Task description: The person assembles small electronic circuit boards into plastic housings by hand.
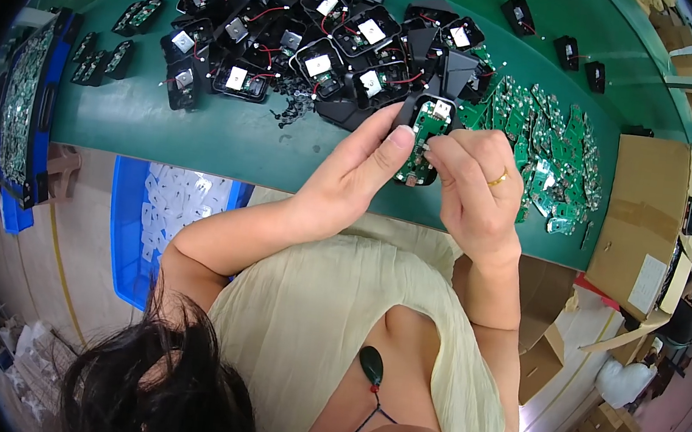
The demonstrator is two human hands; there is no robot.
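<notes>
Above the near edge of the green bench, my left hand grips a small black plastic casing, its thumb along the side. A green circuit board with a silvery connector at its far end sits in this casing. My right hand, with a ring on one finger, is closed in a pinch at the board's right side. Whatever lies between its fingertips is too small or hidden to name. Just beyond my hands is a heap of black casings, many showing white squares and red wires.
Loose green circuit boards are piled right of my hands. A cardboard box stands at the bench's right end. Small black screws or bits lie near the heap. Below left is a blue bin of white parts; a blue-edged rack stands left.
</notes>
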